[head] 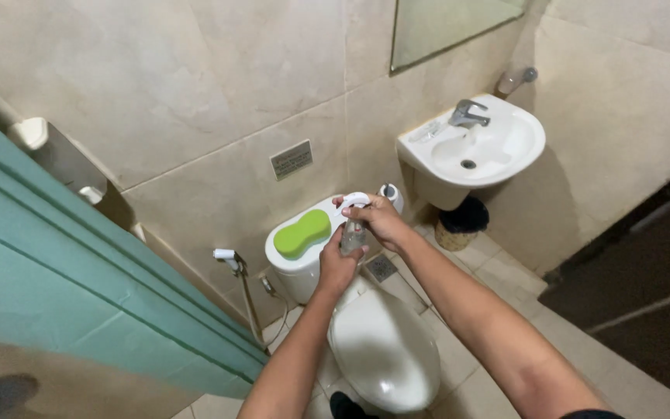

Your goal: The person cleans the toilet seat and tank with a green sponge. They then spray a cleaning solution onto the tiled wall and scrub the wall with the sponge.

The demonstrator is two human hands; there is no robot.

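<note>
My left hand (pixel 337 266) grips the clear body of a spray bottle (pixel 352 233) from below. My right hand (pixel 380 219) is wrapped over the bottle's white trigger head. Both hands hold it above a white toilet (pixel 381 349) with its lid down. A green sponge (pixel 302 233) lies on top of the toilet tank (pixel 282 264), just left of my hands.
A white wall sink (pixel 498 151) with a chrome tap (pixel 468 114) hangs at right, a dark waste bin (pixel 461 223) under it. A hand bidet sprayer (pixel 228 257) hangs on the wall left of the tank. A teal door (pixel 56 271) stands at left.
</note>
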